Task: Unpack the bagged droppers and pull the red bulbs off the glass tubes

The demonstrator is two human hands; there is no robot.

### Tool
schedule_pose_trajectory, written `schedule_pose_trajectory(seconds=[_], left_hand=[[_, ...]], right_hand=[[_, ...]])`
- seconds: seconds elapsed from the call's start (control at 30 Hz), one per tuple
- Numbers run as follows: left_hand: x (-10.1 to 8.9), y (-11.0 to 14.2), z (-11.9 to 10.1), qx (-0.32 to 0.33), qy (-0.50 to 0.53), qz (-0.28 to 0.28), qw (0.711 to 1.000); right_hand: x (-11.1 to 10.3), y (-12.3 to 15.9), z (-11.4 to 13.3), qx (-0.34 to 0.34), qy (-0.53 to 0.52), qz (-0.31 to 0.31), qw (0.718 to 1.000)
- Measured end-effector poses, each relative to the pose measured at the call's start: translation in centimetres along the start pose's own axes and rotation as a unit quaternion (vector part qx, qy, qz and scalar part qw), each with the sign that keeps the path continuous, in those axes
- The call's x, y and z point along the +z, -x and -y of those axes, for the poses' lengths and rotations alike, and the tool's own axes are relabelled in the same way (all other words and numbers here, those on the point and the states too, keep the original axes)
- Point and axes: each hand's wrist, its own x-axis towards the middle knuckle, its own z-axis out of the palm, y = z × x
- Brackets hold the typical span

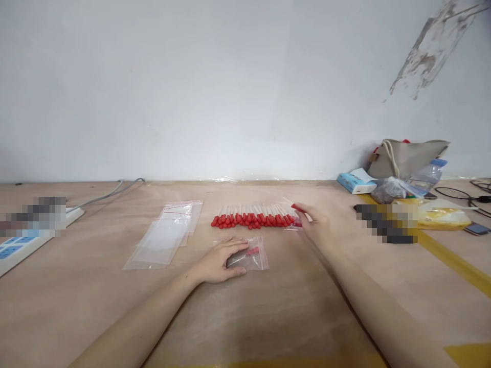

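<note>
A row of thin pale sticks with red ends (249,220) lies on the wooden table, the red ends toward me. At the right end of the row, my right hand (313,223) pinches one red-ended stick (297,207), its thin shaft pointing up and left. My left hand (219,261) lies with thumb and fingers apart on a small clear zip bag (257,261), pressing on its left part. Inside that bag shows a red piece (252,251); the rest is hidden by the hand. Left of the row lie several flat clear zip bags (164,240), overlapping.
A white power strip (42,240) with a grey cable (111,194) stands at the left. To the right are a blue tissue pack (355,182), a grey bag (410,158), a yellow packet (441,214) and a phone-like dark object (476,228). A wall runs along the back edge.
</note>
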Motion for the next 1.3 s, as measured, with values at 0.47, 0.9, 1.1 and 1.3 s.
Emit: schedule_pose_trajectory(seconds=[0.47, 0.9, 1.1, 1.3], left_hand=[[-0.1, 0.0, -0.4, -0.015, -0.019, 0.016, 1.0], [-0.2, -0.1, -0.5, -0.017, -0.018, 0.018, 1.0], [0.0, 0.0, -0.2, -0.014, -0.02, 0.027, 0.999], [0.0, -0.1, -0.2, -0.02, -0.027, 0.036, 0.999]], right_hand=[[1.0, 0.7, -0.8, -0.084, 0.157, 0.155, 0.972], [0.5, 2.3, 4.4, -0.109, 0.072, 0.18, 0.975], [2.9, 4.2, 7.1, -0.092, 0.064, 0.327, 0.938], [4.2, 4.4, 7.1, -0.053, 0.024, 0.333, 0.941]])
